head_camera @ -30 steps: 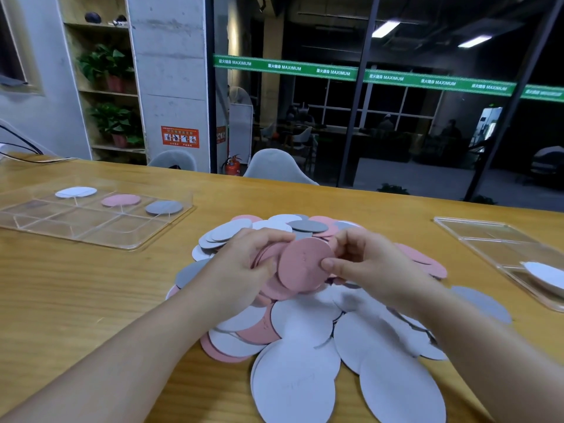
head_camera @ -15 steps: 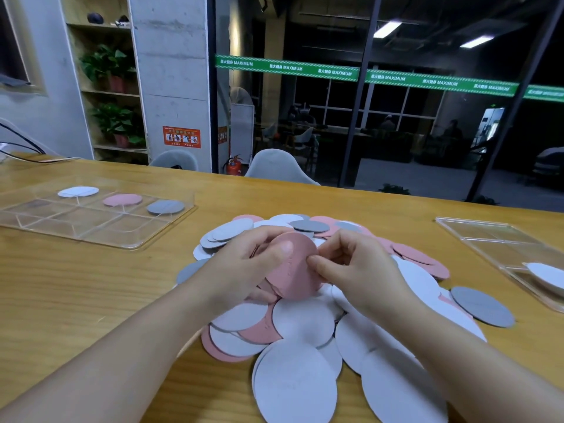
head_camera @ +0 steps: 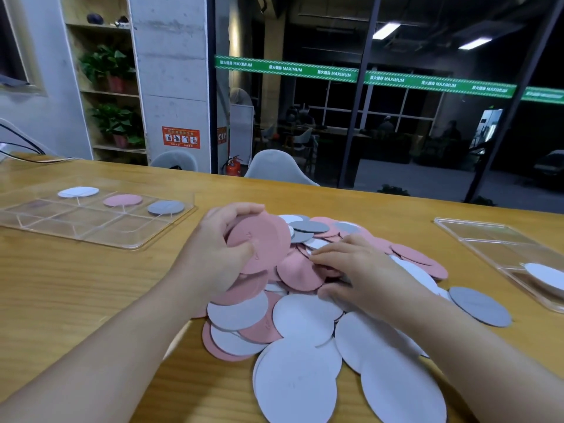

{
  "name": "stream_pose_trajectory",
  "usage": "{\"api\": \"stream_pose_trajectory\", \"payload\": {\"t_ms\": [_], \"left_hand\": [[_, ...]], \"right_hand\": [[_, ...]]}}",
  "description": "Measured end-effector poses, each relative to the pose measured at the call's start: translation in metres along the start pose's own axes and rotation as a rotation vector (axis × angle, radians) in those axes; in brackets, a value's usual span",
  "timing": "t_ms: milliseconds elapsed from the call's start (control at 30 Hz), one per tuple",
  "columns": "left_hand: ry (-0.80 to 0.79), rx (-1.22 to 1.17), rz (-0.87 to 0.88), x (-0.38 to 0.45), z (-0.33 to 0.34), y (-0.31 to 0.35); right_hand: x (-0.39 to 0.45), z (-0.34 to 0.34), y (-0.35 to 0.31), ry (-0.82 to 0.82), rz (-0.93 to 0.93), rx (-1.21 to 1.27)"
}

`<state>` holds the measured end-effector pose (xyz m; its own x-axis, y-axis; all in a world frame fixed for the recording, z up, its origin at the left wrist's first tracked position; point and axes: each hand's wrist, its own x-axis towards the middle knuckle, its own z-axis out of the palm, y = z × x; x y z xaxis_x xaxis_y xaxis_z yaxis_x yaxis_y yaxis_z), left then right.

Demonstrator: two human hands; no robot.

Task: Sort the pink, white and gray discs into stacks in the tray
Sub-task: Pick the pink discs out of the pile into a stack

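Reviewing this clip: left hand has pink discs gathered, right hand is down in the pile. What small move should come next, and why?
Probably the right hand should pinch the loose pink disc under its fingertips and add it to the pink discs that the left hand grips. More pink lies within reach, so a trip to the pink stack in the tray seems premature.

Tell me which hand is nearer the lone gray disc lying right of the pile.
Right. The right hand lies on the pile just left of the gray disc; the left hand is farther left, gripping pink discs.
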<state>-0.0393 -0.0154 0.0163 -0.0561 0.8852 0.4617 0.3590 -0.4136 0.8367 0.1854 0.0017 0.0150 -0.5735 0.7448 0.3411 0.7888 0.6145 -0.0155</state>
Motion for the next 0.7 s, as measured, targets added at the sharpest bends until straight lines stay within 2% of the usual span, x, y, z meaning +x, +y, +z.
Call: {"api": "stream_pose_trajectory", "payload": {"t_ms": [200,400,467,567,700], "left_hand": [[0.065,0.041,-0.055,0.002,0.0,-0.009],[0.1,0.026,-0.099,0.004,-0.003,-0.013],[0.092,-0.021,-0.106,0.005,-0.003,-0.011],[0.026,-0.068,-0.1,0.006,-0.002,-0.006],[-0.153,-0.078,-0.114,-0.001,0.004,-0.002]], "right_hand": [[0.008,0.005,-0.002,0.047,-0.124,-0.111],[0.011,0.018,-0.01,0.292,-0.114,-0.193],[0.008,0.018,-0.011,0.349,-0.08,-0.132],[0.002,0.007,-0.015,0.38,0.04,0.156],[0.004,0.005,-0.025,0.346,0.236,0.381]]}}
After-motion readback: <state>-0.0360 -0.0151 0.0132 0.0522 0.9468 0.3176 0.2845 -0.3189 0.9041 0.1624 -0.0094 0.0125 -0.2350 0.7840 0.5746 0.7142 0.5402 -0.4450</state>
